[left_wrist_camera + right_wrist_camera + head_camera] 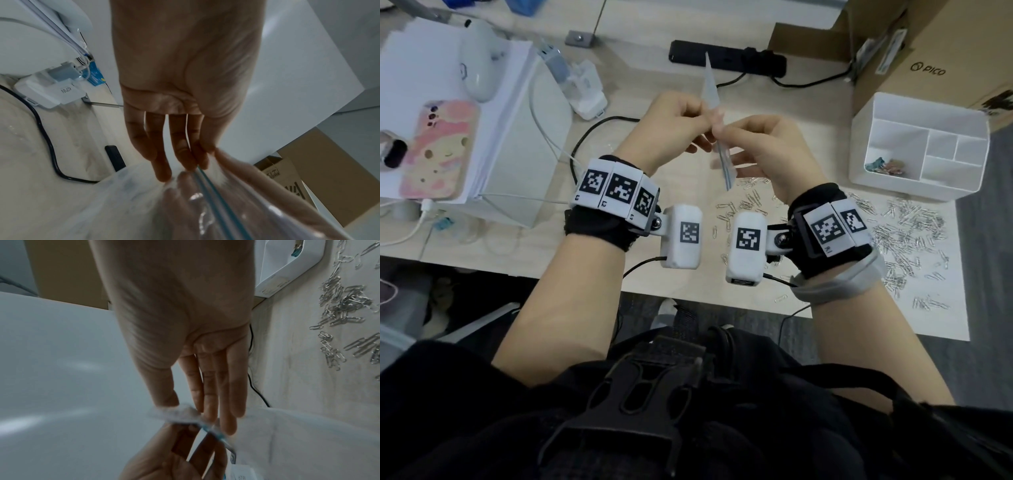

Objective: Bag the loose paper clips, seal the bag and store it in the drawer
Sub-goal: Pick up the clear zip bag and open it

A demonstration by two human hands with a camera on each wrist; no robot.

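A clear zip bag (711, 89) with a blue seal strip hangs edge-on above the desk, held between both hands. My left hand (690, 113) pinches the bag's top edge from the left. My right hand (727, 133) pinches it from the right, just below. In the left wrist view the bag (216, 204) and its blue strip run past my left hand's fingertips (164, 172). The right wrist view has the thumb and fingers of my right hand (185, 407) on the bag's rim (183, 415). Loose paper clips (904, 236) lie scattered over the desk at the right and under my wrists.
A white desk organizer (923, 113) with a few coloured clips stands at the right, before a cardboard box (928, 51). At the left a phone (438, 150) lies on a white paper stack. A charger (585, 92), cables and a black power strip (726, 58) lie behind.
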